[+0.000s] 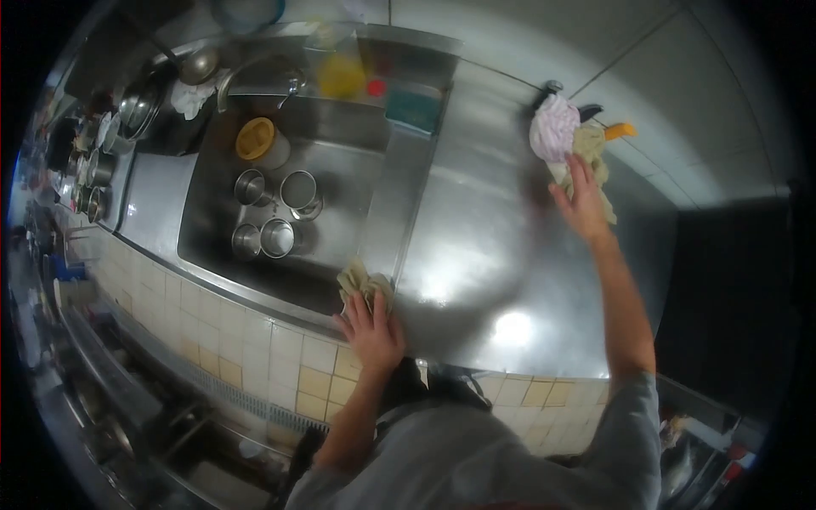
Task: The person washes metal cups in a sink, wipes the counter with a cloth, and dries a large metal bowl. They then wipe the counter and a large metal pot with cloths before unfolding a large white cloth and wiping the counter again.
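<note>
My left hand is at the front edge of the sink, with its fingers over a bunched beige cloth and gripping it. Farther off to the right, my right hand reaches to the back of the steel counter. Its fingers are stretched out and thumb apart, touching a second beige cloth. Against that cloth lies a crumpled pale pinkish cloth. An orange handle and a dark handle stick out behind the cloths; what they belong to is hidden.
Several metal cups, one being this cup, stand in the steel sink with a yellow-lidded container. A green box-like item sits at the sink's back right. Tiled wall borders the steel counter.
</note>
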A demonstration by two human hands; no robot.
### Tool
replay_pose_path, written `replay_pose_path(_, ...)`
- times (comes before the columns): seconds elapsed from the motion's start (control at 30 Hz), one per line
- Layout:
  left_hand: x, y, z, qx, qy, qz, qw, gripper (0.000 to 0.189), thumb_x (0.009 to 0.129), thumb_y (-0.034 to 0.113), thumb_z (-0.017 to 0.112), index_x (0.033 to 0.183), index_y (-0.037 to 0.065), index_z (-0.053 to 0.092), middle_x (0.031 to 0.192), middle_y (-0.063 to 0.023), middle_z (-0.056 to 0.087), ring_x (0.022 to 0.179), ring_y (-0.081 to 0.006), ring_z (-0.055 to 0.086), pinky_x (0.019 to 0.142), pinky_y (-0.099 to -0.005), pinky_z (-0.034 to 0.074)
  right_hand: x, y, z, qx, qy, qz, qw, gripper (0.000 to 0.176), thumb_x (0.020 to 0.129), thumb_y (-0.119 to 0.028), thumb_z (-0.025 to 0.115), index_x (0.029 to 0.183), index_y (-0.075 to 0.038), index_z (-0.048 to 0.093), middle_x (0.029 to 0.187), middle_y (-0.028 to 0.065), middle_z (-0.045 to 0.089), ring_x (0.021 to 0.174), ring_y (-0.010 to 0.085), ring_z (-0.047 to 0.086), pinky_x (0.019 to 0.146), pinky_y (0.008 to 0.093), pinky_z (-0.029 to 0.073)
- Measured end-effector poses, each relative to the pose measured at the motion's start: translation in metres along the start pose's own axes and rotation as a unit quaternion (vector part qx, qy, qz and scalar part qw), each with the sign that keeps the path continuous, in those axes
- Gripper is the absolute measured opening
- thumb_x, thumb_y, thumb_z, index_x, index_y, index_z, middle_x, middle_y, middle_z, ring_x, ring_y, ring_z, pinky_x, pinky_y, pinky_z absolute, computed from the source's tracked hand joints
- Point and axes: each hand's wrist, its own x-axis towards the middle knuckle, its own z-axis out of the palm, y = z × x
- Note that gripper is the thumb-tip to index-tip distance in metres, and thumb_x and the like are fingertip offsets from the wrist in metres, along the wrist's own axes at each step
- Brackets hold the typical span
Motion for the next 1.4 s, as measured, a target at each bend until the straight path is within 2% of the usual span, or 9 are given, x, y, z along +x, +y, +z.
replay_pose_path(0.33,0.0,-0.003,0.003,0.014,-0.044,0.023,0.999,0.061,0.087,0.022,0.062,0.145,0.013,0.045,0.148,-0.0307,0.038,0.141,-0.0502,0.03,0.113,-0.0712,0.012,0.089,0.035,0.04,-0.049,-0.042,0.089,0.994,0.058,0.082,-0.014,0.072,0.135,-0.006,0.05,0.133,0.0243,0.051,0.121,0.0425,0.052,0.102,0.0441,0.045)
replay_pose_path(0.67,-0.001,-0.004,0.001,0.023,-0.05,0.035,0.998,0.061,0.084,0.017,0.063,0.143,0.014,0.047,0.148,-0.0297,0.038,0.141,-0.0503,0.03,0.114,-0.0691,0.015,0.14,-0.034,0.033,0.377,0.053,0.108,0.918,0.046,0.088,-0.014,0.067,0.131,-0.002,0.055,0.113,0.0117,0.064,0.103,0.0194,0.062,0.091,0.0326,0.051)
replay_pose_path(0.87,-0.003,-0.006,0.006,0.02,-0.044,0.032,0.998,0.06,0.083,0.02,0.06,0.142,0.015,0.049,0.149,-0.0303,0.037,0.142,-0.0505,0.028,0.114,-0.0699,0.014,0.107,-0.05,0.031,0.331,-0.066,0.108,0.935,0.06,0.087,-0.025,0.073,0.137,-0.005,0.049,0.127,0.0157,0.057,0.112,0.0266,0.06,0.092,0.0378,0.052)
replay_pose_path(0.93,-0.002,-0.005,0.007,0.03,-0.037,0.033,0.998,0.059,0.084,0.02,0.059,0.142,0.014,0.049,0.148,-0.0304,0.037,0.142,-0.0505,0.028,0.114,-0.0696,0.014,0.087,-0.006,0.03,0.106,-0.07,-0.017,0.992,0.061,0.085,-0.026,0.074,0.137,-0.005,0.05,0.132,0.0189,0.054,0.118,0.0323,0.056,0.095,0.0412,0.049)
replay_pose_path(1.03,-0.002,-0.004,0.007,0.03,-0.037,0.035,0.998,0.058,0.084,0.019,0.059,0.141,0.013,0.049,0.148,-0.0304,0.037,0.142,-0.0503,0.027,0.114,-0.069,0.014,0.05,0.046,0.029,0.065,-0.088,0.103,0.989,0.056,0.084,-0.024,0.074,0.132,-0.005,0.054,0.131,0.019,0.055,0.117,0.0357,0.055,0.098,0.0426,0.047)
replay_pose_path(1.13,-0.003,-0.004,0.007,0.029,-0.024,0.043,0.998,0.057,0.085,0.018,0.058,0.141,0.013,0.049,0.148,-0.0305,0.037,0.142,-0.0502,0.028,0.115,-0.0686,0.014,0.017,0.071,0.036,-0.074,-0.094,0.027,0.992,0.047,0.084,-0.021,0.071,0.126,-0.006,0.058,0.126,0.0172,0.057,0.111,0.036,0.058,0.095,0.0413,0.048)
replay_pose_path(1.27,-0.001,-0.001,0.003,0.031,-0.03,0.047,0.998,0.057,0.085,0.017,0.057,0.141,0.011,0.049,0.147,-0.0311,0.038,0.142,-0.0502,0.029,0.115,-0.068,0.015,0.006,0.073,0.033,-0.056,-0.145,0.086,0.984,0.039,0.088,-0.022,0.07,0.122,-0.006,0.059,0.121,0.0169,0.06,0.107,0.0327,0.061,0.099,0.0426,0.045)
replay_pose_path(1.33,-0.001,0.001,0.003,0.031,-0.027,0.046,0.998,0.056,0.086,0.017,0.056,0.141,0.011,0.05,0.146,-0.0318,0.039,0.141,-0.0507,0.029,0.115,-0.0676,0.015,0.011,0.069,0.009,0.088,-0.185,0.149,0.967,0.039,0.089,-0.023,0.07,0.122,-0.007,0.058,0.119,0.0171,0.06,0.103,0.0334,0.063,0.1,0.0438,0.044)
replay_pose_path(1.4,-0.001,0.001,0.004,0.033,-0.027,0.05,0.998,0.056,0.086,0.017,0.056,0.141,0.011,0.049,0.145,-0.0321,0.04,0.141,-0.051,0.03,0.115,-0.0673,0.015,0.017,0.065,-0.017,0.089,-0.104,0.157,0.978,0.041,0.088,-0.023,0.071,0.124,-0.007,0.058,0.119,0.0174,0.06,0.103,0.0328,0.063,0.099,0.0433,0.045)
